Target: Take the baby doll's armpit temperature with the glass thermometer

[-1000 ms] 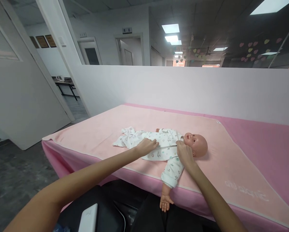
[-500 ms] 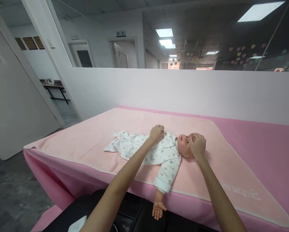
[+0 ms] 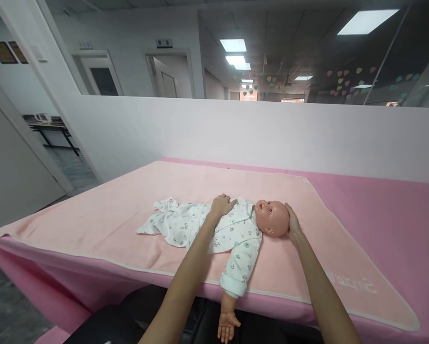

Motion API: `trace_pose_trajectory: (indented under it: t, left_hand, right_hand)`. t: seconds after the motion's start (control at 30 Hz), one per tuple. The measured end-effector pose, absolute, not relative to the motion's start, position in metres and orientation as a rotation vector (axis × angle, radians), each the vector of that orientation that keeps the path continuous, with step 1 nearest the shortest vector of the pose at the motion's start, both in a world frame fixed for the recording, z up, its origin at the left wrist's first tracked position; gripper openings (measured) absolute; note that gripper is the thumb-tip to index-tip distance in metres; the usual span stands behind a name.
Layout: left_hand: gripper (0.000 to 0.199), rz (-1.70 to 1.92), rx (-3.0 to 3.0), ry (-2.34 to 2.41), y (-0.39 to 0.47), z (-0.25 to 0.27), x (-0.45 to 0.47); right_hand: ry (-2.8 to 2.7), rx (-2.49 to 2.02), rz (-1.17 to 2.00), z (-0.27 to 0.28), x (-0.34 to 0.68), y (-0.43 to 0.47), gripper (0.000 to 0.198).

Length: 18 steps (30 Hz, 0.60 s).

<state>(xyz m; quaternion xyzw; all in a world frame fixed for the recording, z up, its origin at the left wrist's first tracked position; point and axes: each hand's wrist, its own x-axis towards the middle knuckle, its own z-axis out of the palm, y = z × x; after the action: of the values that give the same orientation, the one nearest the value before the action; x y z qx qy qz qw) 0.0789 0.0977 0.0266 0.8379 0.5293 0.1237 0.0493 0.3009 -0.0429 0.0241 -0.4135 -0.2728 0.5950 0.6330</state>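
Note:
A baby doll (image 3: 236,234) in a white patterned outfit lies on its back across the bed, head to the right. My left hand (image 3: 222,205) rests open on the doll's belly, fingers stretched over the cloth. Against the crown of the doll's bald head (image 3: 273,217) lies my right hand (image 3: 292,220), open and slightly cupped, with part of its fingers behind the head. One doll arm (image 3: 229,315) hangs over the near edge of the bed, palm showing. The doll's far arm is hidden.
Under the doll is a peach mat (image 3: 121,205) with a pale border, spread over a pink sheet (image 3: 390,215). A white half wall (image 3: 236,134) with glass above runs behind the bed. A door (image 3: 14,157) stands at the left.
My right hand has moved from over the doll's face to the crown of its head, uncovering the face. My left hand has settled flat on the belly. The view has turned slightly right.

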Motion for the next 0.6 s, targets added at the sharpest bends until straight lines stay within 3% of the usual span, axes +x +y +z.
trace_pose_trajectory:
  t: [0.3,0.6]
  left_hand:
    - [0.064,0.241,2.449,1.735,0.089,0.036,0.079]
    - [0.077,0.179,2.359,1.832,0.085,0.039,0.08]
  right_hand:
    - [-0.606,-1.052,1.328,0.021,0.305,-0.049,0.06]
    - [-0.525,-1.043,1.208,0.01,0.318,-0.042,0.038]
